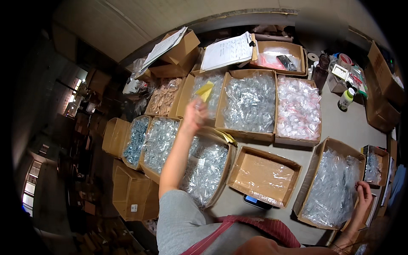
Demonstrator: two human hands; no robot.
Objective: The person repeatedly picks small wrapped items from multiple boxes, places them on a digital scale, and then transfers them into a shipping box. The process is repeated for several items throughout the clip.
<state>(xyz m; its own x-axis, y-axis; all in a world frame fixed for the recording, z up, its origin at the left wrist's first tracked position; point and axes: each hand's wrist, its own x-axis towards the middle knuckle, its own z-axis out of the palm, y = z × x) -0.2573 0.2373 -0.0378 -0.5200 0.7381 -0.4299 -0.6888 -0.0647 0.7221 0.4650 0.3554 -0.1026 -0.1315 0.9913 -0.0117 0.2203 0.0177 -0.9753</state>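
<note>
My left hand (196, 114), slightly blurred, reaches over the boxes to the far left of the middle. Its fingers are closed on a yellow slip (205, 91), which sticks up above a carton of clear small packets (214, 80). On the right, my right hand (363, 194) hangs with loosely bent fingers at the right rim of a carton of clear plastic bags (329, 187). Nothing shows in its fingers. Between the hands, a shallow cardboard tray (265, 172) with a plastic-lined bottom rests on a scale (257, 202).
Cartons of clear packets (248, 102), white parts in bags (298, 108), tan pieces (163, 97) and bluish parts (137, 138) crowd the table. Behind stand a clipboard (227, 52) and an open carton with a phone (287, 63). Bottles (346, 100) stand at the back right.
</note>
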